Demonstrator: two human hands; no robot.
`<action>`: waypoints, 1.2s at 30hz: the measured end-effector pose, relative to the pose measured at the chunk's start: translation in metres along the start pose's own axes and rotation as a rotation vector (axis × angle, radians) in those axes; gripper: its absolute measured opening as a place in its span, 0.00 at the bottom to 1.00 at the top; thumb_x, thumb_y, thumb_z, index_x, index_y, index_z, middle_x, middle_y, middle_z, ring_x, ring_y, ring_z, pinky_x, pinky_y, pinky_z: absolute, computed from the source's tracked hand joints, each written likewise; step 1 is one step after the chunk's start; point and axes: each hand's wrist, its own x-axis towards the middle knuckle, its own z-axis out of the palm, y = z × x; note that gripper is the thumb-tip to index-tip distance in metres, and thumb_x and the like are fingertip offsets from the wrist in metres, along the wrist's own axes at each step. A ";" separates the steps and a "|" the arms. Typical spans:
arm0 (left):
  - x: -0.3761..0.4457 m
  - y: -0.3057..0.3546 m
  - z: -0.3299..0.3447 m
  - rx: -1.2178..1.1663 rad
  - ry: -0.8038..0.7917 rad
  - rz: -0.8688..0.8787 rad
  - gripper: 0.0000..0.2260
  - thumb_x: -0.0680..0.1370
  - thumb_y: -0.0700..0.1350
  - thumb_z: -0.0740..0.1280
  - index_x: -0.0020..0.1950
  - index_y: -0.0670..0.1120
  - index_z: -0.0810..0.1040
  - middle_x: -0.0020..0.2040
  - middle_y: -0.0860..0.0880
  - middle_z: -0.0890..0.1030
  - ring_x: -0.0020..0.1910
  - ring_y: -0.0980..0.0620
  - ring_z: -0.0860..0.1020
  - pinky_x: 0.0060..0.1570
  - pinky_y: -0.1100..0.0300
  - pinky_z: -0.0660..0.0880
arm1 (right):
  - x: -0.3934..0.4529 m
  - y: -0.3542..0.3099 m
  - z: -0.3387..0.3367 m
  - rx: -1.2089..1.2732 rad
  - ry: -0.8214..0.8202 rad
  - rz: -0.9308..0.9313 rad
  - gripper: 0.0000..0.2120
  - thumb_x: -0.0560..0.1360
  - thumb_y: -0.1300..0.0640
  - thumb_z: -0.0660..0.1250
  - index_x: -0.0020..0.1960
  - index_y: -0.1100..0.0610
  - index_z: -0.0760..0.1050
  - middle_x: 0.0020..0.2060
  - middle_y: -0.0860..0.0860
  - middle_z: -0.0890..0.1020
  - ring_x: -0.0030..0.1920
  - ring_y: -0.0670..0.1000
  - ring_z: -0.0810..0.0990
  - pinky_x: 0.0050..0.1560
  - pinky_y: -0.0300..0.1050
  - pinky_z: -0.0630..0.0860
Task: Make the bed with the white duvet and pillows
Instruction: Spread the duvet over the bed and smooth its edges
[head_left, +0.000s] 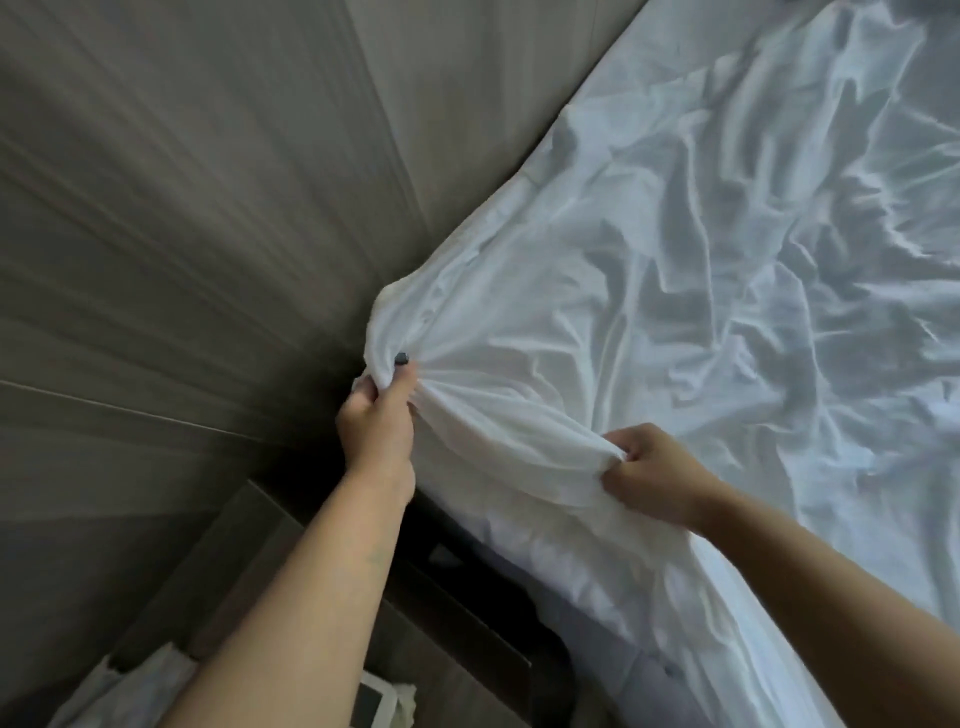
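Note:
A crumpled white sheet (727, 270) covers the bed and fills the right half of the view. At the bed's near corner by the wall, my left hand (376, 421) is shut on a bunched fold of that sheet, thumb on top. My right hand (652, 475) grips the sheet's edge a little to the right, along the side of the mattress (550, 566). The cloth between the two hands is gathered into a thick roll. No pillows are in view.
A grey-brown panelled wall (197, 208) runs along the left, tight against the bed's head end. Below my left arm stands a dark wooden bedside unit (457, 623) with white items (382, 701) on it. A dark gap lies between unit and mattress.

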 end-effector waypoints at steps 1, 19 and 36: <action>-0.005 0.000 -0.010 -0.025 0.037 -0.026 0.03 0.74 0.51 0.74 0.45 0.53 0.82 0.48 0.51 0.84 0.50 0.51 0.82 0.57 0.51 0.79 | -0.001 -0.002 0.007 -0.029 -0.027 -0.023 0.12 0.55 0.59 0.56 0.33 0.65 0.73 0.25 0.49 0.71 0.26 0.46 0.71 0.27 0.37 0.68; 0.025 0.028 -0.063 0.035 -0.058 -0.269 0.19 0.70 0.51 0.75 0.58 0.46 0.82 0.53 0.45 0.85 0.48 0.45 0.84 0.45 0.53 0.80 | -0.024 0.035 0.136 -0.854 -0.049 -0.249 0.39 0.75 0.62 0.60 0.79 0.50 0.42 0.66 0.52 0.69 0.61 0.58 0.73 0.54 0.52 0.73; 0.031 -0.042 -0.063 0.688 0.263 0.236 0.30 0.71 0.37 0.68 0.72 0.39 0.64 0.71 0.40 0.67 0.70 0.42 0.67 0.70 0.53 0.64 | -0.039 0.084 0.160 -0.807 -0.413 -0.258 0.36 0.74 0.60 0.65 0.78 0.56 0.55 0.78 0.55 0.55 0.77 0.55 0.55 0.75 0.46 0.57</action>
